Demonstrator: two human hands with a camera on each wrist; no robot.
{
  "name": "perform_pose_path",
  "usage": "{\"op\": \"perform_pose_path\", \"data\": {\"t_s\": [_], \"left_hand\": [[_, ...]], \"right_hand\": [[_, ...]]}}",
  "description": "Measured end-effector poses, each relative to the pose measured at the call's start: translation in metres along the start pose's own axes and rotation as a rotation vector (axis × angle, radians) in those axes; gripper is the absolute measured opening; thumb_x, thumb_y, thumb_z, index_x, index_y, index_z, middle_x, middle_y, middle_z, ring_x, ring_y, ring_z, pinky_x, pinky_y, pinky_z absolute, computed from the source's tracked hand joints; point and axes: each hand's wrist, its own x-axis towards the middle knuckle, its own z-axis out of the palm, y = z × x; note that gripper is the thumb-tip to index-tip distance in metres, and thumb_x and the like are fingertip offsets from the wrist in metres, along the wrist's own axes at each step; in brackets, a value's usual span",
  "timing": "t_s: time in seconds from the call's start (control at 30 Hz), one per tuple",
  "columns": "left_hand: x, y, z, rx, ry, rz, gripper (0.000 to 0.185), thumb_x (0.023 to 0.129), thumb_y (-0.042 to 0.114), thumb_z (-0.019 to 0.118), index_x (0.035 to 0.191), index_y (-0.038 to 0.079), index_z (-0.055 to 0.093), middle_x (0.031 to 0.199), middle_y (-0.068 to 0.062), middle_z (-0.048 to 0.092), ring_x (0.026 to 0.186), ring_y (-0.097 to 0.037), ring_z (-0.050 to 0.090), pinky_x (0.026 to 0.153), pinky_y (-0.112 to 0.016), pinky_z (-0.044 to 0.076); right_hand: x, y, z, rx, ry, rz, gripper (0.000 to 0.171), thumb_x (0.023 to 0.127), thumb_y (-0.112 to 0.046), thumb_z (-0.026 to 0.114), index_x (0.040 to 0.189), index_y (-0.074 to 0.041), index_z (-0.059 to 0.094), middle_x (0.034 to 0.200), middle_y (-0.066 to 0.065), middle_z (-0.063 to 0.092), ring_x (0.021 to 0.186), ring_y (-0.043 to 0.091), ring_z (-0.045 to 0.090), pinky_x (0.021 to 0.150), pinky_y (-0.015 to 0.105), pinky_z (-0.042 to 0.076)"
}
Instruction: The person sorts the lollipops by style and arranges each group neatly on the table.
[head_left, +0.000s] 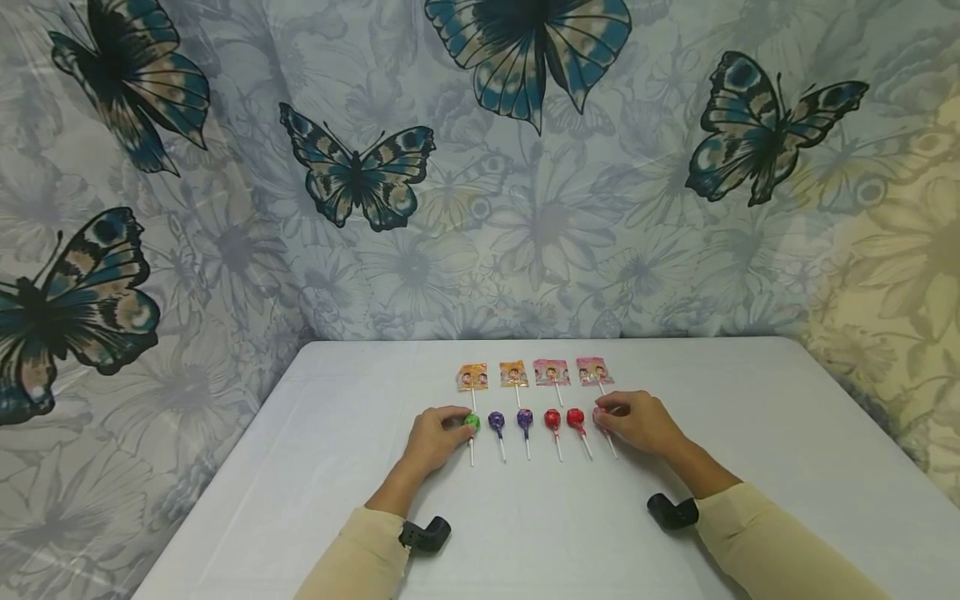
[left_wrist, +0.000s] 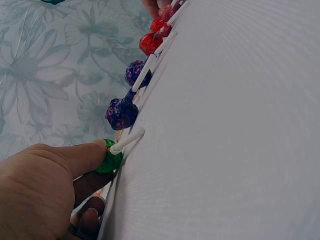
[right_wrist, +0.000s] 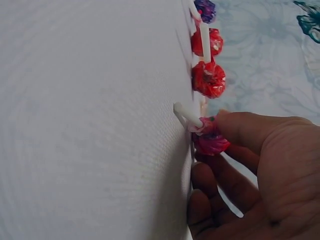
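My left hand [head_left: 437, 439] pinches the head of a green lollipop [left_wrist: 111, 159] between thumb and finger at the left end of a row. At the row's right end, my right hand [head_left: 640, 423] pinches a pink lollipop [right_wrist: 211, 140] by its head. Between the hands lie two purple lollipops, one purple lollipop [head_left: 497, 422] nearer the left hand and another purple lollipop [head_left: 525, 418] beside it. Two red ones follow, a red lollipop [head_left: 552, 419] and another red lollipop [right_wrist: 209, 79] closest to the right hand. All their sticks point toward me.
Behind the row lie several flat-wrapped lollipops, two in orange wrappers [head_left: 472, 377] and two in pink wrappers [head_left: 551, 372]. Everything lies on a white table [head_left: 337, 433]. A butterfly-patterned cloth [head_left: 540, 233] hangs behind it. Black wrist devices [head_left: 426, 535] sit at both sleeves.
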Motion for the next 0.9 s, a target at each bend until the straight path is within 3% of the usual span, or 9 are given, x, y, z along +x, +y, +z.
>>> {"op": "perform_pose_path", "data": {"t_s": [0.5, 0.73, 0.9], "left_hand": [[-0.003, -0.001, 0.0, -0.002, 0.007, 0.007, 0.027, 0.083, 0.017, 0.077, 0.11, 0.013, 0.074, 0.11, -0.006, 0.067, 0.108, -0.027, 0.058, 0.093, -0.047, 0.043], [-0.007, -0.003, -0.001, 0.022, 0.018, 0.011, 0.029, 0.082, 0.018, 0.078, 0.11, 0.014, 0.074, 0.102, -0.004, 0.065, 0.093, -0.021, 0.056, 0.083, -0.043, 0.046], [-0.007, -0.004, -0.002, -0.001, 0.039, 0.019, 0.03, 0.082, 0.018, 0.078, 0.111, 0.012, 0.074, 0.104, -0.003, 0.066, 0.091, -0.019, 0.056, 0.082, -0.041, 0.045]], "right_hand": [[-0.006, -0.001, -0.006, 0.058, 0.029, 0.012, 0.036, 0.088, -0.026, 0.072, 0.115, -0.004, 0.068, 0.105, 0.011, 0.068, 0.095, 0.029, 0.063, 0.075, 0.043, 0.051], [-0.012, -0.004, -0.009, 0.071, 0.068, 0.035, 0.037, 0.088, -0.029, 0.071, 0.116, -0.004, 0.068, 0.11, 0.014, 0.066, 0.096, 0.03, 0.062, 0.072, 0.041, 0.051], [-0.019, -0.008, -0.018, 0.054, 0.126, -0.031, 0.033, 0.091, -0.025, 0.068, 0.115, -0.002, 0.068, 0.109, 0.014, 0.067, 0.094, 0.031, 0.061, 0.071, 0.041, 0.05]]}}
